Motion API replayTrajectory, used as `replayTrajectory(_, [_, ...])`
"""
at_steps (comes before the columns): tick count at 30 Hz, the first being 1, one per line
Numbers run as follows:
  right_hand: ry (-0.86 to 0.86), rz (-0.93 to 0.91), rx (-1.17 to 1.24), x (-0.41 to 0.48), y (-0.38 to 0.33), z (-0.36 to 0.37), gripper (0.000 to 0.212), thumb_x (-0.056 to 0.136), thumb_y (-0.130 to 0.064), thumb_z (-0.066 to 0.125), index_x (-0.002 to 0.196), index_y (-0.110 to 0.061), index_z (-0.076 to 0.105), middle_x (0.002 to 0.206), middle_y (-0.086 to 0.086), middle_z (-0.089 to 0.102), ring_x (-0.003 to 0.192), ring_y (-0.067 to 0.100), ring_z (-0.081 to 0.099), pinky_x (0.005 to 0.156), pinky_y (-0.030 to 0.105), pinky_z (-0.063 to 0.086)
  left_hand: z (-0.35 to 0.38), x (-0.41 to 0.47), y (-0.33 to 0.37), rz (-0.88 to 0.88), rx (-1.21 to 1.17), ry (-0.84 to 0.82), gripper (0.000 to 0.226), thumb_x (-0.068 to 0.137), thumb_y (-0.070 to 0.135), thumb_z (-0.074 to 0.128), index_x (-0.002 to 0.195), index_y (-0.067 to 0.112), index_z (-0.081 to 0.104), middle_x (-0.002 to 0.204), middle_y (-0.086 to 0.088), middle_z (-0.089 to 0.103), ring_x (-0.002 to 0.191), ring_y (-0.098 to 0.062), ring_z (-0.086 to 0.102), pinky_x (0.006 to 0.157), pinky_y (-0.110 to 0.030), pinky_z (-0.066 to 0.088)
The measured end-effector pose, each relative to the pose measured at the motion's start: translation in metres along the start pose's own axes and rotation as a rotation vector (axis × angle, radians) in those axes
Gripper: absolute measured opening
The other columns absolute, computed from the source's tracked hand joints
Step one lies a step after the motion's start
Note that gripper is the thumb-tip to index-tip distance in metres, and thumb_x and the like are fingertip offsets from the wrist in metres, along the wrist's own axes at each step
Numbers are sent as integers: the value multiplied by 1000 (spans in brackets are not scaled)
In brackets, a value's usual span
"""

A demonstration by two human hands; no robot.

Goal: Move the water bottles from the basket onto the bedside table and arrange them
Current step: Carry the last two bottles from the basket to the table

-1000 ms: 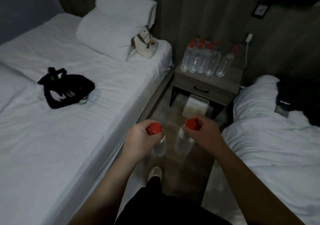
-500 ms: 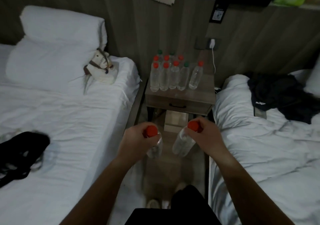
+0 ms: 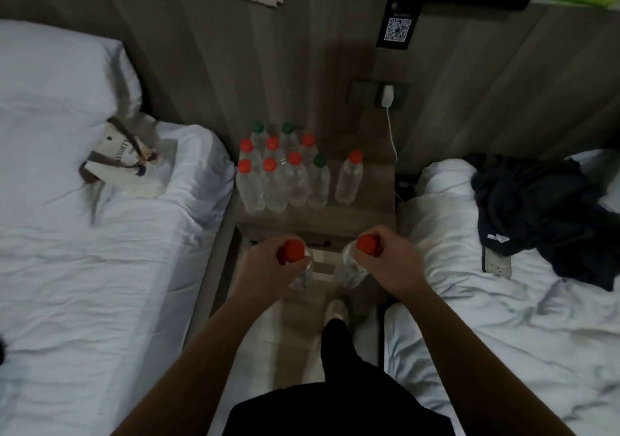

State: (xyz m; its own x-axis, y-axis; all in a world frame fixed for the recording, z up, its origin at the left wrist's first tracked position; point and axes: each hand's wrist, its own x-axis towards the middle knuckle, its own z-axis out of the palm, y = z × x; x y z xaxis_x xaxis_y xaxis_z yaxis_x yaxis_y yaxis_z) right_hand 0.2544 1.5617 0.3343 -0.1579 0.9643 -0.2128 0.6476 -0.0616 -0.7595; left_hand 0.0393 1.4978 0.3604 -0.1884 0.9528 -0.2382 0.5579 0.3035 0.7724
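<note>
The person is standing in the aisle between two beds, facing the desk (image 3: 369, 212). The left hand (image 3: 265, 268) is gripping a red-capped water bottle (image 3: 303, 273) by the neck, fingers curled just under the cap. The right hand (image 3: 394, 266) is gripping a second red-capped bottle (image 3: 350, 268) the same way. Both are hanging cap-up, long axes near vertical with the bases tipping slightly toward each other, low in front of the desk's drawer face and not touching the desk. The basket is not showing in the view.

On the desk, a cluster of bottles (image 3: 281, 174) with mixed red and green caps is standing packed in rows on the left part. A lone bottle (image 3: 349, 180) is standing just to its right, apart from it. Bare top is lying ahead of and above the hands, along the front edge and at the right side past the lone bottle. The right hand is sitting nearer that open side, so its bottle probably goes down there, base-first. The left hand is facing the cluster, where only the front strip is free.
</note>
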Motion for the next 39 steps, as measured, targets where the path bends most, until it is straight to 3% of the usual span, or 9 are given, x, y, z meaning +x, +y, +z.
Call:
replayTrajectory(3, [-45, 24, -44, 45, 10, -15, 23, 77, -33, 75, 90, -26, 58, 79, -11, 60, 69, -3, 54, 59, 9, 37, 19, 41, 15, -18, 45, 9, 17, 77, 32, 75, 88, 33, 62, 77, 19, 60, 74, 5, 57, 67, -9, 39])
replayTrajectory(6, [-56, 52, -102, 81, 22, -23, 24, 76, -35, 75, 90, -25, 58, 83, -7, 63, 75, 7, 57, 67, 21, 41, 38, 76, 21, -26, 58, -5, 22, 76, 30, 75, 95, 25, 65, 85, 12, 63, 79, -2, 59, 78, -18, 46])
replayTrajectory(13, [-115, 108, -154, 139, 49, -29, 25, 76, -38, 72, 92, -26, 57, 86, -4, 65, 84, 16, 60, 75, 32, 48, 83, 147, 23, -47, 35, -65, 24, 77, 30, 74, 98, 29, 62, 88, 12, 61, 88, -9, 61, 88, -36, 53])
replayTrajectory(18, [-108, 105, -164, 166, 57, -23, 21, 77, -34, 72, 87, -24, 57, 79, -7, 59, 77, 11, 54, 69, 23, 35, 105, 176, 23, -77, -52, -76, 25, 76, 23, 73, 98, 25, 62, 88, 10, 62, 87, -12, 61, 87, -39, 53])
replayTrajectory(25, [-145, 113, -138, 193, 63, -16, 23, 80, -29, 71, 95, -17, 58, 82, -2, 60, 79, 16, 57, 69, 25, 36, 120, 202, 25, -104, -45, -116, 20, 78, 23, 71, 96, 19, 63, 91, 1, 67, 87, -14, 63, 86, -39, 53])
replayTrajectory(35, [-113, 200, -163, 210, 77, -12, 21, 77, -32, 71, 82, -25, 52, 74, -2, 60, 76, 20, 61, 69, 31, 47, 129, 226, 15, -63, -58, -149, 18, 82, 23, 68, 98, 15, 64, 89, -3, 67, 84, -15, 63, 77, -23, 50])
replayTrajectory(39, [-110, 193, -170, 217, 78, -12, 22, 76, -32, 72, 88, -21, 57, 75, -3, 59, 79, 22, 62, 67, 28, 42, 135, 235, 13, -28, -53, -177, 12, 82, 29, 68, 91, 23, 61, 82, 1, 66, 78, -12, 63, 76, -31, 54])
